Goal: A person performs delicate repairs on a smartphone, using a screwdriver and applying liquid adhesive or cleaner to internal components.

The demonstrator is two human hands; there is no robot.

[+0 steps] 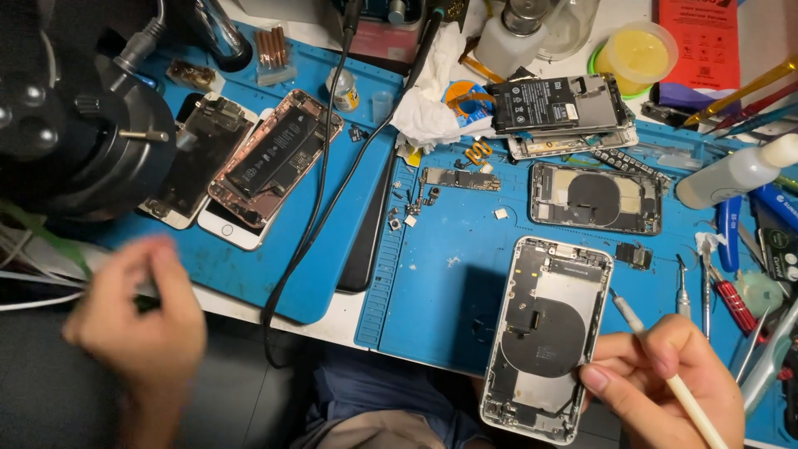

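An opened phone housing (544, 337) with a round dark coil inside lies at the front edge of the blue mat (449, 274). My right hand (665, 378) rests against its right side, thumb on the frame, and grips a thin white tool (657, 353) whose tip points up beside the housing. My left hand (137, 328), blurred, hovers at the lower left below the black microscope head (83, 125), beside some white cables (33, 283). Whether it holds anything cannot be told.
Two opened phones (249, 158) lie on the left blue mat. Another housing (594, 198) and a phone with its battery showing (553, 104) sit further back. A circuit board (460, 178), white tissue (432, 100), black cables (332, 183), a white bottle (736, 173) and screwdrivers (731, 291) crowd the bench.
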